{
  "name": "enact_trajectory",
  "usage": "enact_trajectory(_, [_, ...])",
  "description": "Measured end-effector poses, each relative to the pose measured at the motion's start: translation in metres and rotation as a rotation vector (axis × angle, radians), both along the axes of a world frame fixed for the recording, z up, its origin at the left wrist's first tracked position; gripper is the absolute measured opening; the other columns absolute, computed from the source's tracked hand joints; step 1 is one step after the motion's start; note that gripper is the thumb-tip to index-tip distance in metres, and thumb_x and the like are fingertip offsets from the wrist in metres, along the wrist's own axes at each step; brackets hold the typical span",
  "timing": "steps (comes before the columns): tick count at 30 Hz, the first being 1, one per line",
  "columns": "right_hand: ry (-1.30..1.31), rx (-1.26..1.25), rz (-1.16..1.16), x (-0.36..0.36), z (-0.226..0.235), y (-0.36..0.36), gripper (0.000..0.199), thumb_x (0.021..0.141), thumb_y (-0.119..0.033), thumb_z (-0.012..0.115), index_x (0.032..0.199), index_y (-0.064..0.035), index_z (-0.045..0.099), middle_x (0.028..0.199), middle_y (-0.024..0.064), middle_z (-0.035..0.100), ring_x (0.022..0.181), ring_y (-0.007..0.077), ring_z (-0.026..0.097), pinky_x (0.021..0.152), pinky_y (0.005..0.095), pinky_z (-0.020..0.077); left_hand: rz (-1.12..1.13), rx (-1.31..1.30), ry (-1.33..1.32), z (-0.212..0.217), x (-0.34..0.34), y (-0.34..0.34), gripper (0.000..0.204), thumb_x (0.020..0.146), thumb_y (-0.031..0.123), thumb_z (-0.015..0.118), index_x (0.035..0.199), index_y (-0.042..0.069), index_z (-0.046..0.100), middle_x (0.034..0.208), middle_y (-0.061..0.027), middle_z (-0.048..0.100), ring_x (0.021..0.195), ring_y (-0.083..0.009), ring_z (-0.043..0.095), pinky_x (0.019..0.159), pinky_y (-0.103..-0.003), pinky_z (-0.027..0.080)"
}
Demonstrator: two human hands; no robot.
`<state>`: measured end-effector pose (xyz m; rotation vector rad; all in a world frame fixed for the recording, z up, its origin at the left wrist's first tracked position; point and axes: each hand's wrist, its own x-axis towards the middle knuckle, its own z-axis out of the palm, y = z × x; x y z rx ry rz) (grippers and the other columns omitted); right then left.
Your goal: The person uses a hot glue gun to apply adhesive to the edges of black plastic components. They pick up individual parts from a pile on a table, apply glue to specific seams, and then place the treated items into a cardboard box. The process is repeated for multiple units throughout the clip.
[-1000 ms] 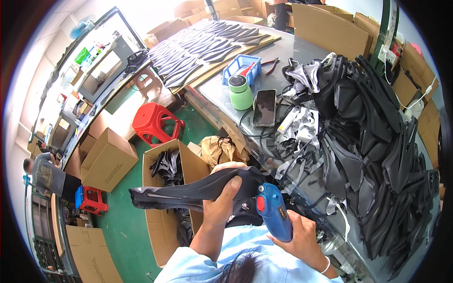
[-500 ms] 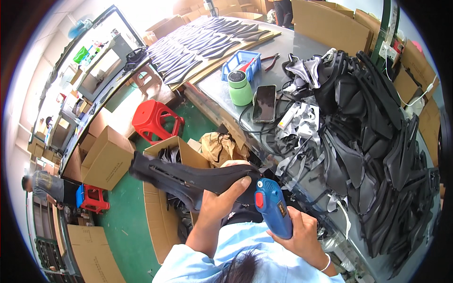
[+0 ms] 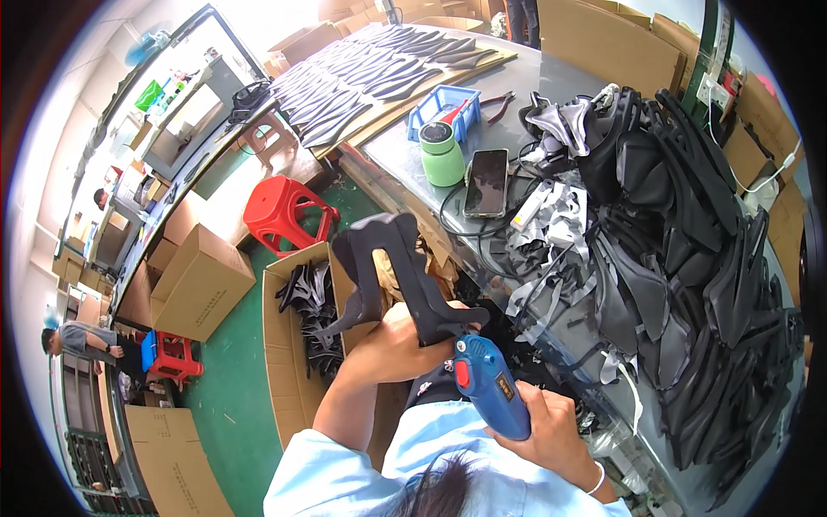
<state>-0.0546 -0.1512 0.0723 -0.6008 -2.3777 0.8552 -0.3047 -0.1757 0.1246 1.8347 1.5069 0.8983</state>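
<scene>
- Our right hand [image 3: 547,431] keeps gripping the blue tool [image 3: 495,388].
- Our left hand [image 3: 392,349] grasps the black piece [image 3: 412,284], now turned; another edge apparently faces it.

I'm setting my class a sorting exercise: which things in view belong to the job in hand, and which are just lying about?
Belong to the job:
black shaped piece, in the left grip
blue handheld tool, in the right grip
probably the heap of dark pieces at the right

Apparently just lying about:
green bottle
phone
pliers
red stool
</scene>
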Motion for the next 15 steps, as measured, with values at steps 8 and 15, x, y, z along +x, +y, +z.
enact_trajectory(8, [0.091,-0.29,0.094,-0.004,0.017,-0.001,0.067,0.066,-0.031,0.083,0.109,0.0055,0.048,0.074,0.0171,0.062,0.059,0.0286,0.065,0.056,0.0352,0.0535,0.022,0.097,0.033,-0.033,0.019,0.002,0.028,0.078,0.009,0.067,0.103,-0.002,0.062,0.101,-0.0134,0.065,0.092,-0.0263,0.064,0.081,-0.035,0.051])
enact_trajectory(15, [0.177,-0.343,0.138,-0.006,0.024,-0.001,0.066,0.065,-0.031,0.084,0.109,0.0048,0.049,0.076,0.0163,0.063,0.061,0.0263,0.065,0.058,0.0338,0.0535,0.085,0.099,-0.106,-0.069,0.033,-0.007,0.026,0.082,0.015,0.066,0.104,0.003,0.063,0.103,-0.0117,0.065,0.096,-0.0255,0.061,0.084,-0.035,0.048])
